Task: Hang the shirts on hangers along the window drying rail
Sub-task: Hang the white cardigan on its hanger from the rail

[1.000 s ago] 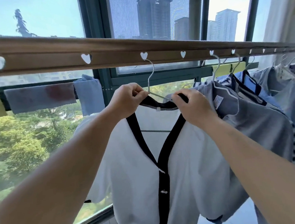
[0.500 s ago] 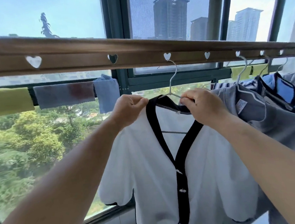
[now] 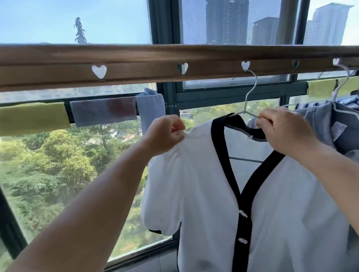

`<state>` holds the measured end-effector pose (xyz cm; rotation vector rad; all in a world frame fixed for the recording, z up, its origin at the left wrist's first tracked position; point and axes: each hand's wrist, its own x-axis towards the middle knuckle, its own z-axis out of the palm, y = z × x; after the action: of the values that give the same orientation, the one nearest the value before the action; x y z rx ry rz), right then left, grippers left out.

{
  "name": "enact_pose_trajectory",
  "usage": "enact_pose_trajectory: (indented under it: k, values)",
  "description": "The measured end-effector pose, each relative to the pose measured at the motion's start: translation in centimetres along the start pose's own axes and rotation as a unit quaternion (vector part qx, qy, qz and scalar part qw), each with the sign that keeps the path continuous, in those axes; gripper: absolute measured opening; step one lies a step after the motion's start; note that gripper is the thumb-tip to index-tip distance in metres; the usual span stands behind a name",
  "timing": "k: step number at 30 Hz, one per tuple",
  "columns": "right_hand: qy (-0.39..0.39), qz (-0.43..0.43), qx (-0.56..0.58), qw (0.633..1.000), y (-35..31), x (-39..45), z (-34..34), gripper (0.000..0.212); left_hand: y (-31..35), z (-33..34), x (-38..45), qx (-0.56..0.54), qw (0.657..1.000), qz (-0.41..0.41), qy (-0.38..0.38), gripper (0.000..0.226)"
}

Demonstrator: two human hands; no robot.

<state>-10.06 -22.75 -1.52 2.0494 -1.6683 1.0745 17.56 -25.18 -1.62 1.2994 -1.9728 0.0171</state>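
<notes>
1. Hanging from a wire hanger (image 3: 249,100) hooked into a heart-shaped slot of the drying rail (image 3: 125,64), in front of the window: white shirt (image 3: 200,188) with black trim, already up beside a grey shirt (image 3: 350,131) on the next hanger to the right.
2. Likely handling as light, soft and floppy cloth; draping and sliding easily on the thin, smooth wire, so shifting off-centre with any uneven tug.
3. Best taken at the shoulder seams and collar band, where the fabric is doubled and sitting over the hanger arms; pulling on the button placket probably just stretching it.
4. Left hand (image 3: 163,135): fingers curled, pinching the shirt's left shoulder at the outer end of the hanger arm.
5. Right hand (image 3: 285,129): fingers curled round the black collar and the hanger wire just under the hook.
6. Shirt body hanging free below both hands, neckline open between them.
</notes>
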Motion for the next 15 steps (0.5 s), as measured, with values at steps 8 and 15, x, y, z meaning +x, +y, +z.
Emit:
enact_pose_trajectory:
  k: [8,15]
  values:
    - [0.016,-0.01,0.001,1.0,0.1,-0.6,-1.1,0.023,0.1,0.3,-0.1,0.013,0.999,0.029,-0.003,0.01]
    - [0.022,-0.024,-0.01,0.999,1.0,-0.7,-1.5,0.022,1.1,0.5,-0.1,0.077,0.986,0.146,-0.011,0.014]
